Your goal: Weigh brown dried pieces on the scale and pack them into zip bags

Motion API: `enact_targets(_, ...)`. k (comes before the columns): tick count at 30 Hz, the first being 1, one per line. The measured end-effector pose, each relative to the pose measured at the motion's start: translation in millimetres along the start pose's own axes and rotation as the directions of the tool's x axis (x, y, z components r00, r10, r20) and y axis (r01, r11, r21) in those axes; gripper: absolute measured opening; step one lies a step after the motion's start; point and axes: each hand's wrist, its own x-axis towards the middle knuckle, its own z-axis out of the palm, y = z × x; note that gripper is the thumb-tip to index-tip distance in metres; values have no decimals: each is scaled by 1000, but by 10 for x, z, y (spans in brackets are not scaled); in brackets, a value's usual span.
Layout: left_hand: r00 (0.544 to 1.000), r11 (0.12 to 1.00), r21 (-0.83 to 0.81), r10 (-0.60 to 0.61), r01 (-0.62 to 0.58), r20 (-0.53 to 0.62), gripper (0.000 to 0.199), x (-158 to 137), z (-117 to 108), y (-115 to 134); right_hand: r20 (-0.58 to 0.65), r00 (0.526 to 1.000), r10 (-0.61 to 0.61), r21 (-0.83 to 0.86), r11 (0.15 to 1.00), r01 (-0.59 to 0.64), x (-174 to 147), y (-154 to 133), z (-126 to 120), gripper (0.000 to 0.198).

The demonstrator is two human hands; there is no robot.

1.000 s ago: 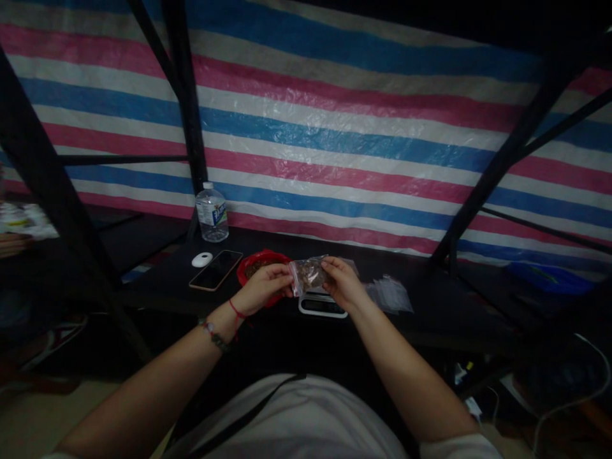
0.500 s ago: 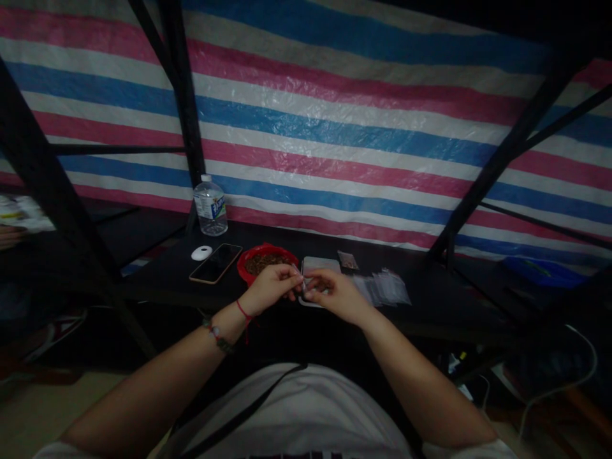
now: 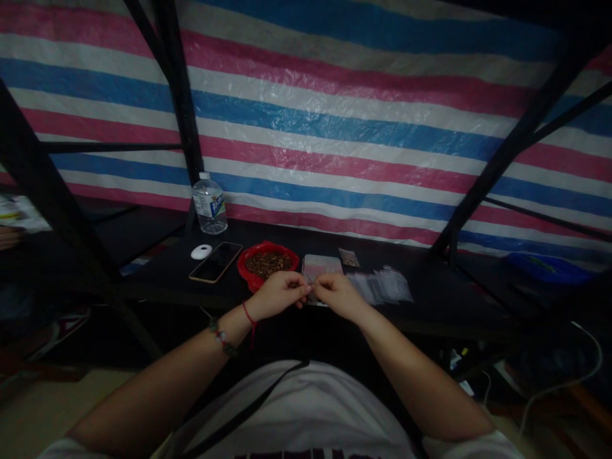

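Note:
My left hand and my right hand meet at the front edge of the black table. Their fingertips are pinched together on a small clear plastic bag, mostly hidden by the fingers. Just behind them lies a pale, flat, tray-like thing, partly covered by my hands. A red bowl full of small brown pieces stands beyond my left hand. To the right of my right hand, several flat clear plastic bags lie fanned out. A filled small bag rests behind them.
Left of the bowl are a phone, a round white device and a clear plastic bottle. Dark metal posts frame the table before a striped sheet. A blue tray is at the right; another person's hand shows far left.
My hands have drawn closer together and slightly lower, and the right fingers have closed into a pinch. More of the red bowl shows. The view has shifted slightly.

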Motion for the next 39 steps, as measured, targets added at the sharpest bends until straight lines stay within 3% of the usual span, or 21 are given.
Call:
enact_targets(4, 998, 974, 224, -21, 35, -65, 12, -17, 10, 19, -121, 992, -28, -351, 936, -16, -14, -55, 73, 24)
enact_targets(8, 985, 907, 409, -27, 96, -171, 16, -21, -44, 32, -273, 962, -15, -442, 890, -111, -21, -74, 38, 27)
enact_targets(12, 968, 827, 563, 149, -10, -201, 20, -27, -134, 85, -210, 978, -16, -209, 978, -29, 15, -2, 20, 24)
enact_targets(15, 945, 832, 531, 283, -158, -162, 22, -32, -215, 115, -244, 970, 1, 189, 981, 47, 66, 75, 74, 7)
enact_targets(17, 929, 843, 495, 329, -208, -169, 22, -30, -279, 114, -231, 965, 126, 506, 863, 8, 86, 111, 128, 39)
enact_targets(19, 917, 854, 483, 332, -193, -221, 22, -20, -350, 96, -65, 968, 241, 755, 646, -110, 86, 131, 187, 58)
enact_targets(22, 906, 885, 436, 308, -161, -291, 22, 7, -459, 60, 211, 949, 234, 888, 360, -287, 90, 144, 275, 52)
enact_targets(25, 896, 920, 361, 285, -155, -341, 25, 45, -570, 30, 250, 943, 221, 910, 278, -307, 172, 163, 335, 38)
enact_targets(31, 855, 972, 231, 87, 39, -511, 28, 167, -819, -146, -51, 918, 393, 919, 378, -110, 599, 170, 264, 24)
enact_targets(33, 828, 950, 294, 80, 105, -555, 30, 197, -907, -239, -108, 915, 390, 892, 445, -84, 760, 158, 214, 23)
enact_targets(35, 819, 831, 523, 160, 190, -551, 35, 202, -993, -312, -150, 920, 361, 848, 526, -68, 911, 152, 179, 24)
enact_targets(36, 839, 741, 633, 185, 222, -511, 36, 195, -1035, -335, -177, 924, 339, 816, 575, -55, 984, 153, 169, 24)
enact_targets(37, 877, 650, 725, 186, 228, -443, 35, 183, -1076, -350, -206, 927, 312, 777, 628, -38, 1056, 156, 163, 24)
enact_targets(39, 966, 529, 839, 123, 129, -226, 27, 148, -1154, -356, -255, 939, 230, 661, 751, -5, 1195, 163, 161, 22)
